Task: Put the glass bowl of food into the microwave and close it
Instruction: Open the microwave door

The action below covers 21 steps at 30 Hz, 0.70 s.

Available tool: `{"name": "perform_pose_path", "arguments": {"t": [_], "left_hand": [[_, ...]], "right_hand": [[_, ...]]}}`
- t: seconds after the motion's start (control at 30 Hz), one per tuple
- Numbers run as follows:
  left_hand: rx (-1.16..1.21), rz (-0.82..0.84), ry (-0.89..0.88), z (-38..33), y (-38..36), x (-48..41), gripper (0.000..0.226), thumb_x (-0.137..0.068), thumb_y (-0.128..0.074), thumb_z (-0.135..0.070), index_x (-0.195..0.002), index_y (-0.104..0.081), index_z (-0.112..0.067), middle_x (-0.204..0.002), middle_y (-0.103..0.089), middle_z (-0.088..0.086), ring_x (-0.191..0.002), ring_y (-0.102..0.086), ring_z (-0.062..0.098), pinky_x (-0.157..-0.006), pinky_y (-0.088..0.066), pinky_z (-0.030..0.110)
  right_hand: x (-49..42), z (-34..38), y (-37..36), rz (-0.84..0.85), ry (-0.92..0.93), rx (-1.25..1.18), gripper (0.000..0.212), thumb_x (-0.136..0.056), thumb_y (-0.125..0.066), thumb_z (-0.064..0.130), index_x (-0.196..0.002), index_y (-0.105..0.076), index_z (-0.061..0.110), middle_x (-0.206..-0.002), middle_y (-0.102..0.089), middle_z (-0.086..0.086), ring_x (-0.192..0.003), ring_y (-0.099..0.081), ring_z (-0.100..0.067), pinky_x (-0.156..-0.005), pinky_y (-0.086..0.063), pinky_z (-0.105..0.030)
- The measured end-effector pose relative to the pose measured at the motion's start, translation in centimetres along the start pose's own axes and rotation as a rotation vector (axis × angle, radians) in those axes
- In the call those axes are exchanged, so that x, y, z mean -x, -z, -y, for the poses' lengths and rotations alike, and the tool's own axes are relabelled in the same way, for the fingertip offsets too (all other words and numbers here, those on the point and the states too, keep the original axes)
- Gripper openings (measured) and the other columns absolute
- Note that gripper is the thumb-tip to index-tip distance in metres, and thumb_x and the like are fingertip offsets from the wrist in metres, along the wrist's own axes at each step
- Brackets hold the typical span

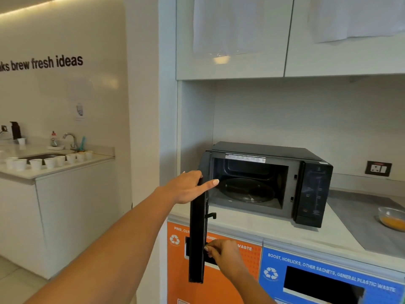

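A black microwave [306,172] stands on the white counter [252,224] in a niche. Its door [197,238] is swung wide open toward me, seen edge-on. The cavity shows a glass turntable [245,189] with nothing on it. My left hand [188,187] grips the top edge of the door. My right hand [223,253] pinches the door's lower inner edge. The glass bowl [392,218] with orange food rests on a grey mat [361,227] at the far right, cut off by the frame edge, away from both hands.
Below the counter are an orange recycling bin front [219,281] and a blue one [328,279]. White cupboards [230,40] hang above the niche. A wall socket [378,168] sits right of the microwave. At left, a sink counter [54,170] carries several paper cups.
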<state>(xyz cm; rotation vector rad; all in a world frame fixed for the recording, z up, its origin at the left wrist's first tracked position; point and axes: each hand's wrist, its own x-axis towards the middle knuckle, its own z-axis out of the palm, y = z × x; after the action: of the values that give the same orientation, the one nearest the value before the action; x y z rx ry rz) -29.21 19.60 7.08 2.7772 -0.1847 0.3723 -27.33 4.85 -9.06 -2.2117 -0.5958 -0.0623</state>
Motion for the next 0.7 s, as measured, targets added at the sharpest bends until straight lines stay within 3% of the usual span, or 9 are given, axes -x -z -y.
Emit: {"name": "perform_pose_path", "arguments": {"t": [0.07, 0.17, 0.37, 0.47, 0.7], "left_hand": [[-0.033, 0.004, 0.013, 0.6, 0.4, 0.2, 0.044, -0.090, -0.032, -0.060, -0.077, -0.039, -0.019, -0.070, -0.040, -0.003, -0.068, -0.042, 0.013, -0.083, -0.040, 0.036], [-0.073, 0.017, 0.042, 1.7, 0.9, 0.5, 0.049, -0.091, -0.031, -0.059, -0.092, -0.047, -0.013, -0.079, -0.049, -0.001, -0.077, -0.048, 0.018, -0.075, -0.039, 0.030], [-0.129, 0.044, 0.096, 3.7, 1.9, 0.7, 0.050, -0.096, -0.034, -0.048, -0.121, -0.047, -0.007, -0.113, -0.060, 0.013, -0.103, -0.056, 0.027, -0.090, -0.041, 0.035], [-0.148, 0.054, 0.102, 4.5, 2.4, 0.8, 0.044, -0.099, -0.037, -0.038, -0.128, -0.045, -0.006, -0.125, -0.057, 0.014, -0.113, -0.054, 0.028, -0.096, -0.043, 0.038], [-0.169, 0.049, 0.128, 6.2, 3.0, 1.1, 0.038, -0.101, -0.034, -0.024, -0.132, -0.041, -0.005, -0.132, -0.052, 0.016, -0.117, -0.051, 0.030, -0.094, -0.039, 0.034]], "right_hand": [[-0.3, 0.8, -0.6, 0.031, 0.013, 0.014, 0.023, -0.092, -0.051, 0.014, -0.105, -0.069, 0.006, -0.091, -0.070, -0.009, -0.075, -0.058, -0.009, -0.072, -0.045, -0.011], [-0.7, 2.0, -1.6, 0.086, 0.019, 0.033, 0.024, -0.092, -0.051, 0.016, -0.106, -0.068, 0.007, -0.103, -0.071, -0.013, -0.083, -0.062, -0.014, -0.078, -0.047, -0.016], [-1.8, 3.6, -3.6, 0.149, 0.025, 0.069, 0.026, -0.092, -0.050, 0.018, -0.110, -0.065, 0.007, -0.111, -0.068, -0.012, -0.097, -0.065, -0.019, -0.086, -0.049, -0.019], [-2.4, 4.4, -4.5, 0.173, 0.016, 0.081, 0.027, -0.093, -0.049, 0.019, -0.111, -0.065, 0.006, -0.111, -0.068, -0.014, -0.090, -0.064, -0.019, -0.083, -0.049, -0.019], [-3.8, 5.8, -6.5, 0.237, -0.001, 0.100, 0.025, -0.093, -0.048, 0.012, -0.108, -0.064, 0.003, -0.109, -0.066, -0.019, -0.095, -0.063, -0.026, -0.092, -0.052, -0.031]]}}
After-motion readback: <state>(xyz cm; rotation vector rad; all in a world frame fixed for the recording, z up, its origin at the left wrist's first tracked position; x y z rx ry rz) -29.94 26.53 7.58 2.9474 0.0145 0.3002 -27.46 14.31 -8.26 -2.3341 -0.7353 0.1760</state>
